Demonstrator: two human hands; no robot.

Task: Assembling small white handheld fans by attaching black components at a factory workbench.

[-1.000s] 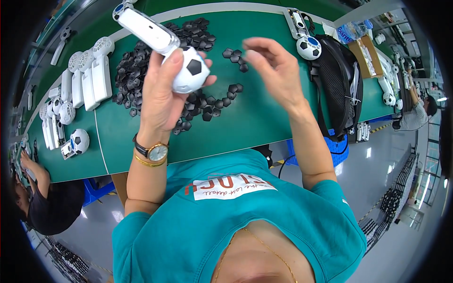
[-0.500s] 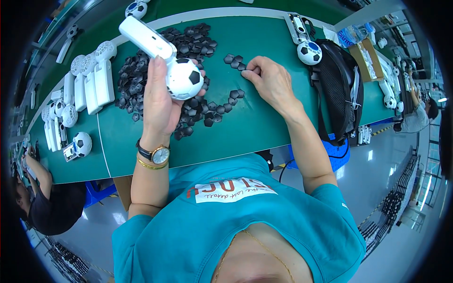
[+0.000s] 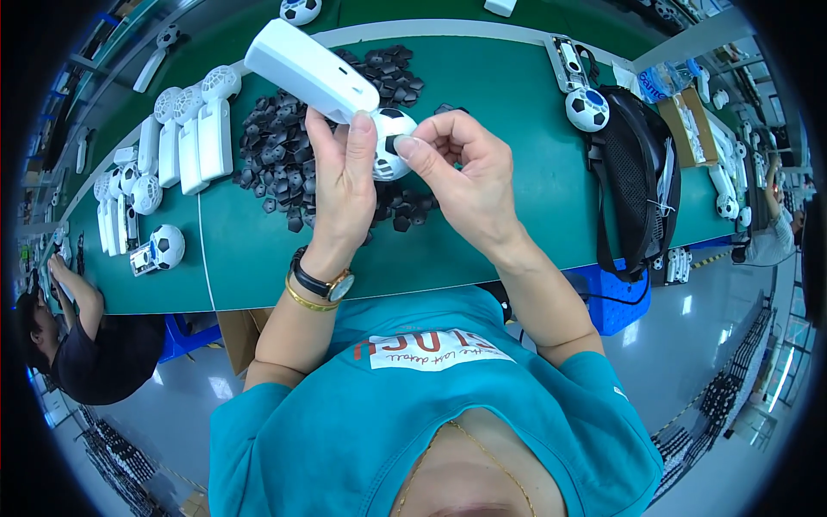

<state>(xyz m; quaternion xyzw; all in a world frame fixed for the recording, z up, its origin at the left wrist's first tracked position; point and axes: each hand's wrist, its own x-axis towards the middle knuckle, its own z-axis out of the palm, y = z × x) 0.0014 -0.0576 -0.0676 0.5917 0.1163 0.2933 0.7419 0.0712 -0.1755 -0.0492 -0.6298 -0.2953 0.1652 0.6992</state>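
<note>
My left hand (image 3: 343, 172) is wrapped around a white handheld device (image 3: 314, 73) with a long rounded handle and a football-shaped ball head (image 3: 392, 164). The handle points to the far left, and the ball faces my right hand. Thumb and index finger of my right hand (image 3: 461, 164) are pinched at the ball's right side. A black pentagon piece (image 3: 398, 143) shows by the thumb tip, against the ball; my fingers partly cover it. Beneath both hands lies a heap of loose black pentagon pieces (image 3: 280, 146) on the green table.
White handles with ball heads (image 3: 207, 142) line up on the left, near one lying ball device (image 3: 167, 246). At the right are an opened ball device (image 3: 587, 109), a black backpack (image 3: 637, 172), a cardboard box (image 3: 689, 129) and a water bottle (image 3: 662, 84). Another person (image 3: 95, 345) sits far left.
My right hand has moved from the loose pieces on the table to the ball, bringing a black pentagon piece. My left hand has shifted the device right, toward it.
</note>
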